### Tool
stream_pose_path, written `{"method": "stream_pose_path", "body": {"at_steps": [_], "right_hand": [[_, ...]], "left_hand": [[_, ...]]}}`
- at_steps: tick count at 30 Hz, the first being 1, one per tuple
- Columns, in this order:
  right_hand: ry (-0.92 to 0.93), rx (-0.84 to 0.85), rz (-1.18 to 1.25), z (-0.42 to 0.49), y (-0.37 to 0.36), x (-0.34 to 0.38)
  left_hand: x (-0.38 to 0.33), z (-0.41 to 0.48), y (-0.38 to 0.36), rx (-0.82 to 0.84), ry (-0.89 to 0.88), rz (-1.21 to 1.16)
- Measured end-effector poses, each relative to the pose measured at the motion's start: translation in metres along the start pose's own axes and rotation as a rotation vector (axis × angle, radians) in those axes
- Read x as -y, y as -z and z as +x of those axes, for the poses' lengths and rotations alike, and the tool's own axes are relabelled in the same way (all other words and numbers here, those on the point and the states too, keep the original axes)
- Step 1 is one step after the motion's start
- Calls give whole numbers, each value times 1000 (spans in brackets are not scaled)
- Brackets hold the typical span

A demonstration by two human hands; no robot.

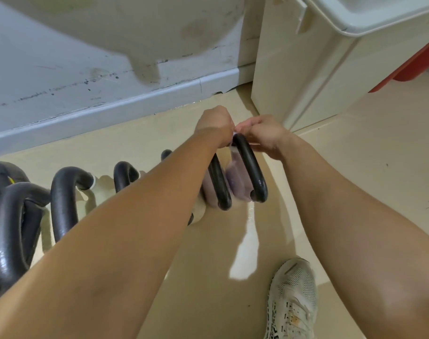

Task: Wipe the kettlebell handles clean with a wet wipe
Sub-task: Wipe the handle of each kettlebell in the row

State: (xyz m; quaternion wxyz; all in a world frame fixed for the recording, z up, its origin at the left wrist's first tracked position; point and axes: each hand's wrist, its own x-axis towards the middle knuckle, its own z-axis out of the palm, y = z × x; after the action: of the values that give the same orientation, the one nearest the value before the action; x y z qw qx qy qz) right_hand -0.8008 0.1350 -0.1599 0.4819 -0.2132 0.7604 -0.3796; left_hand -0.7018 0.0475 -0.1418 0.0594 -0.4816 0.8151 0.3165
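A row of kettlebells with black handles stands on the floor along the wall. The rightmost one has a purple body [235, 182] and a black handle [251, 165]. My left hand [214, 123] and my right hand [262, 135] meet at the far top end of that handle, fingers curled. A small bit of white wet wipe [235, 134] shows between them, pinched by both hands against the handle. Next to it is a pink kettlebell [209, 189] with a black handle [219, 184], partly hidden by my left forearm.
More black handles [64, 194] and a dark kettlebell [10, 228] line the left. A scuffed grey baseboard [110, 111] runs behind. A cream cabinet [306, 69] stands at right. My white shoe [293, 299] is on the glossy beige floor.
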Motion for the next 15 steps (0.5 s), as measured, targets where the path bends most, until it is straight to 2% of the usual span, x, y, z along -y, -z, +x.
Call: {"method": "stream_pose_path", "body": {"at_steps": [3, 5, 10, 12, 15], "right_hand": [[-52, -47, 62, -8, 1, -13], [-16, -88, 104, -16, 2, -15], [145, -190, 118, -47, -1, -20], [164, -262, 76, -60, -3, -30], [137, -328, 53, -85, -6, -49]], "left_hand": [[-9, -10, -1, 3, -53, 133], [-16, -17, 1, -35, -58, 156], [-15, -52, 0, -143, 8, -94], [-11, -79, -10, -202, -12, -182], [-4, -113, -33, -292, -69, -175]]}}
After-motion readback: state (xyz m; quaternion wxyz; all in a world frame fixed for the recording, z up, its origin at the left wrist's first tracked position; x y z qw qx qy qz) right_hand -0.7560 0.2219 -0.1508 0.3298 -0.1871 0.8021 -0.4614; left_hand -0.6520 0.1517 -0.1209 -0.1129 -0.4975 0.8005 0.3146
